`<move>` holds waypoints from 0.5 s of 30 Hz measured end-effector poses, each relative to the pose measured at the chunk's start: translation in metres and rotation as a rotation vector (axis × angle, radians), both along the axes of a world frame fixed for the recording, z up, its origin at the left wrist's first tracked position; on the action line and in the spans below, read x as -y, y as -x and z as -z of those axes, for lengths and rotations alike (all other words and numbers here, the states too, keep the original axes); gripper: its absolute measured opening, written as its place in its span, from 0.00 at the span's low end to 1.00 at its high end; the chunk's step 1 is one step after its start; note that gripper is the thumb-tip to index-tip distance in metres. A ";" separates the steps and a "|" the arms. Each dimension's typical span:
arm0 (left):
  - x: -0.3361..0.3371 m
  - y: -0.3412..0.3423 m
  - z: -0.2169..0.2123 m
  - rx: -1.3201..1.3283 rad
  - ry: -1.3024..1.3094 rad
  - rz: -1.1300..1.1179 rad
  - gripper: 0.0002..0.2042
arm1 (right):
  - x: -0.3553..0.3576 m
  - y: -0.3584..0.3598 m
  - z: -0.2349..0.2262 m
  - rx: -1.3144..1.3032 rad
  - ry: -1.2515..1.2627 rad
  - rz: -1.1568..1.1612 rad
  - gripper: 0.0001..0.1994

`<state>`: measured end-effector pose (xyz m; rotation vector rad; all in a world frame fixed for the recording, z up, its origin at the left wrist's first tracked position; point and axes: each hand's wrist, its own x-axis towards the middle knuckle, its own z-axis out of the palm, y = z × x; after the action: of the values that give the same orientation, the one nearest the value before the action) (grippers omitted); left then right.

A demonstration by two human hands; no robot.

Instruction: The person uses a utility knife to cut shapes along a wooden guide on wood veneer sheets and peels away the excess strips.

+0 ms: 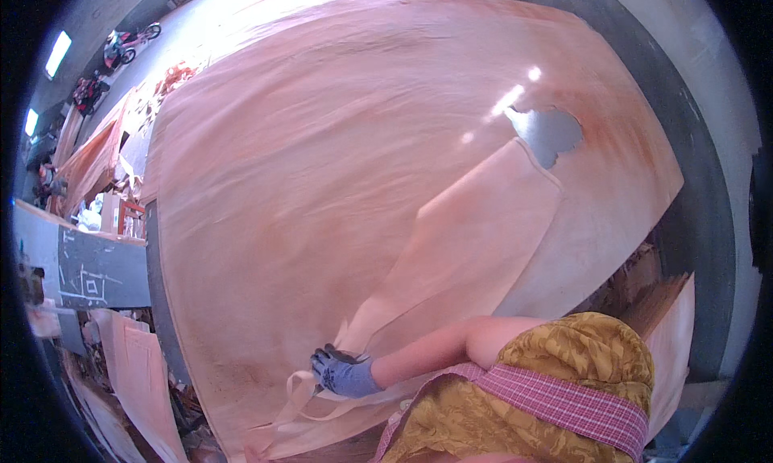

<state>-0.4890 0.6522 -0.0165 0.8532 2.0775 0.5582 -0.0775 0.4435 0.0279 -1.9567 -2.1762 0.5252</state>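
Note:
My right hand (345, 371), in a blue work glove with dark fingers, reaches across to the left at the near part of a large, thin, pinkish sheet (322, 165) that looks like wood veneer. Its fingers are closed on a narrow veneer strip (298, 389), which curls into a loop beside the glove. Just beyond the hand a long, tapering piece of veneer (475, 213) lies over the sheet, widening toward the far right. Near its far end, a ragged hole (550, 133) shows a pale grey surface beneath. My left hand is out of view.
A grey panel with white chalk marks (101, 270) stands at the left. Below it are loose veneer pieces (137, 374). More sheets (672, 342) stand by my right side. Motorcycles (125, 48) and scraps (177, 76) are at the far left.

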 end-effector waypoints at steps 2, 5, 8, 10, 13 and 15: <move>0.008 -0.021 -0.001 -0.311 -0.154 0.050 0.32 | 0.021 -0.030 -0.043 -0.144 -0.022 -0.010 0.25; 0.037 -0.071 -0.006 -0.797 -0.563 0.178 0.31 | 0.081 -0.147 -0.088 -0.267 -0.383 0.156 0.19; 0.075 -0.174 -0.010 -0.873 -1.039 0.533 0.32 | 0.197 -0.282 -0.067 -0.058 -0.507 0.594 0.22; 0.141 -0.279 -0.013 -0.724 -1.164 0.849 0.32 | 0.301 -0.382 -0.020 0.199 -0.444 0.918 0.22; 0.264 -0.460 -0.010 -0.705 -0.968 1.331 0.34 | 0.499 -0.530 0.043 0.560 -0.427 1.251 0.15; 0.336 -0.573 -0.040 -0.551 -1.049 1.649 0.38 | 0.609 -0.582 0.053 0.795 0.055 1.479 0.22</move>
<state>0.0836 0.3164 0.0236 3.0038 0.6070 0.3770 0.5050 -0.1658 -0.0250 -3.2942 -0.2767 -0.5075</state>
